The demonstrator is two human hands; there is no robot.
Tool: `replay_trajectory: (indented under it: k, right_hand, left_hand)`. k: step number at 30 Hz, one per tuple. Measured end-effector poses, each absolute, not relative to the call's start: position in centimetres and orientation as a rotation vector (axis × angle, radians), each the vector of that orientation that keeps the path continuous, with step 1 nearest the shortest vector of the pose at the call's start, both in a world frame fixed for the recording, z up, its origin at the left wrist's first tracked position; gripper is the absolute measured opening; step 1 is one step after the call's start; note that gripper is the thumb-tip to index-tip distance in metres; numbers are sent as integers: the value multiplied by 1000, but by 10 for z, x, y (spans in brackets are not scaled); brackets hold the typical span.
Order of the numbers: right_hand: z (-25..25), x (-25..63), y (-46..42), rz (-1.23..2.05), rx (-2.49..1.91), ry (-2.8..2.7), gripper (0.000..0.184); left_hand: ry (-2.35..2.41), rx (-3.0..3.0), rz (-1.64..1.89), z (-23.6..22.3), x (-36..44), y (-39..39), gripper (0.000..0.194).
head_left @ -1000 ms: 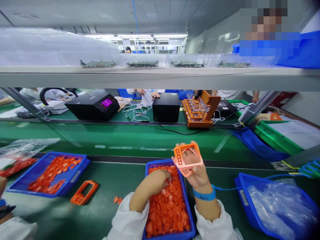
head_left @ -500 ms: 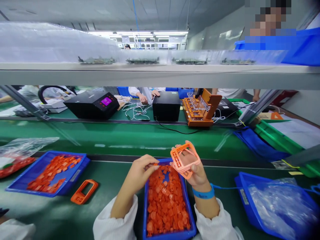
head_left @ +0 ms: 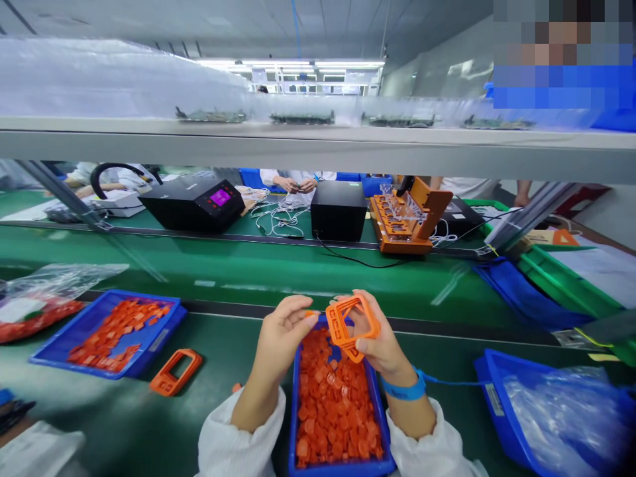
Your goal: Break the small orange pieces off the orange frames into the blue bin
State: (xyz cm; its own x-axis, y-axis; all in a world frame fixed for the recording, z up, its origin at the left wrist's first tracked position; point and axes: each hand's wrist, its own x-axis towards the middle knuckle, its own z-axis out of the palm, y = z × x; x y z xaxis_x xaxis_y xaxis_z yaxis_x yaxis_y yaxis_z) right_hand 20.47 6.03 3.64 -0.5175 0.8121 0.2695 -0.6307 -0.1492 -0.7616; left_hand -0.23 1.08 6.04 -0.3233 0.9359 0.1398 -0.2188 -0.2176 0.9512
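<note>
Pinched between the thumb and fingers of my left hand (head_left: 284,334) is a small orange plastic piece (head_left: 312,313), mostly covered by the fingertips. My right hand (head_left: 385,348) wears a blue wrist strap (head_left: 406,385) and grips an orange plastic frame (head_left: 368,311) with a large window and small slots; it looks like more than one frame stacked. Both hands are raised over the far end of a blue tray (head_left: 294,424) filled with small orange pieces (head_left: 338,417). The two hands are close together but apart.
Left on the green bench lies another orange frame (head_left: 176,372), beside a blue tray (head_left: 54,351) of orange pieces. At right stands a blue bin (head_left: 489,397) with clear plastic bags. A co-worker's arm (head_left: 34,444) reaches in at lower left. Black boxes (head_left: 338,211) stand beyond the conveyor (head_left: 258,268).
My left hand has come up out of the tray of small pieces with one in its fingertips. My right hand has brought the frame left, nearer to it, and turned it slightly.
</note>
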Motion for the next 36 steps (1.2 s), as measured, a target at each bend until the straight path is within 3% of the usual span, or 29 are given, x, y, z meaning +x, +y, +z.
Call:
replay_trajectory:
  k: [8, 19, 29, 36]
  right_hand:
    - [35, 200, 59, 1778, -325, -1265, 78]
    - [25, 200, 67, 1556, -433, -1499, 79]
    - [23, 198, 71, 1492, -497, -1486, 83]
    - [26, 199, 74, 1438, -576, -1563, 83]
  left_hand:
    - [867, 510, 1637, 52, 31, 19, 45]
    - [846, 648, 1413, 42, 27, 24, 50]
    - [1104, 804, 1548, 36, 24, 27, 53]
    - [950, 630, 1537, 47, 25, 25, 54]
